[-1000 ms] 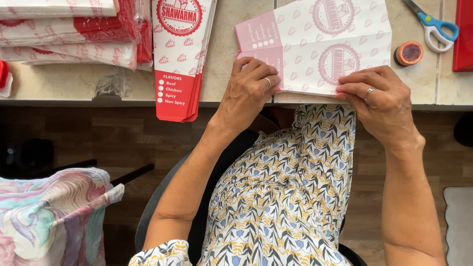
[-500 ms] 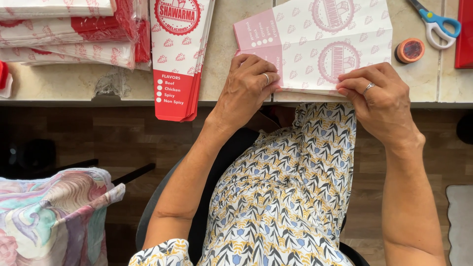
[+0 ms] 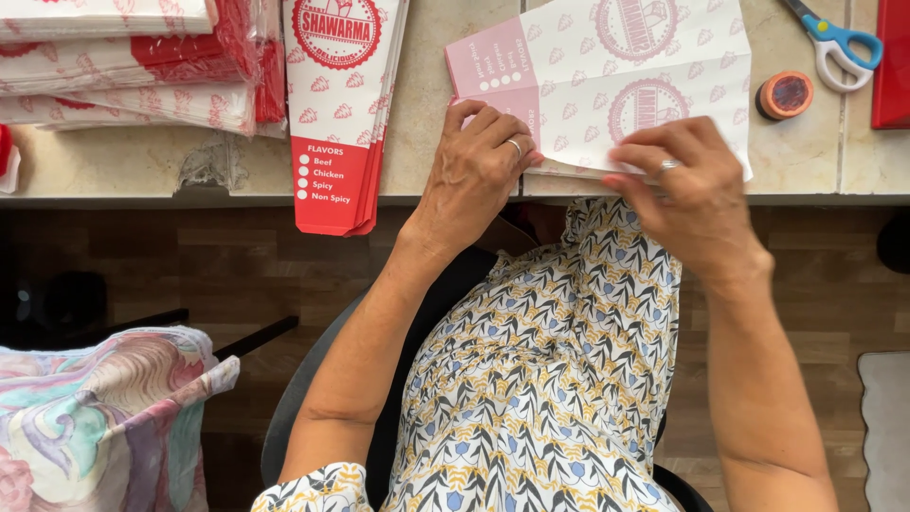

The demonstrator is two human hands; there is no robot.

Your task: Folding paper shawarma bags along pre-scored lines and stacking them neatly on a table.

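Observation:
A flat white and pale pink printed paper carton blank [image 3: 607, 66] lies on the beige counter [image 3: 427, 85], its near edge at the counter's rim. My left hand [image 3: 479, 166] presses down on its lower left corner with fingers curled over the fold. At the blank's lower right edge, my right hand [image 3: 687, 185] pinches the paper between fingers and thumb. Each hand wears a ring.
A stack of red and white flat cartons [image 3: 341, 104] overhangs the counter edge left of my hands. Wrapped bundles of the same cartons [image 3: 133, 66] lie at far left. Blue-handled scissors [image 3: 834, 38], a small round orange tape roll [image 3: 785, 95] and a red object [image 3: 891, 62] sit at right. Patterned cloth [image 3: 104, 417] lies lower left.
My right hand has slid left along the carton's near edge, closer to my left hand. My left hand stays on the lower left corner.

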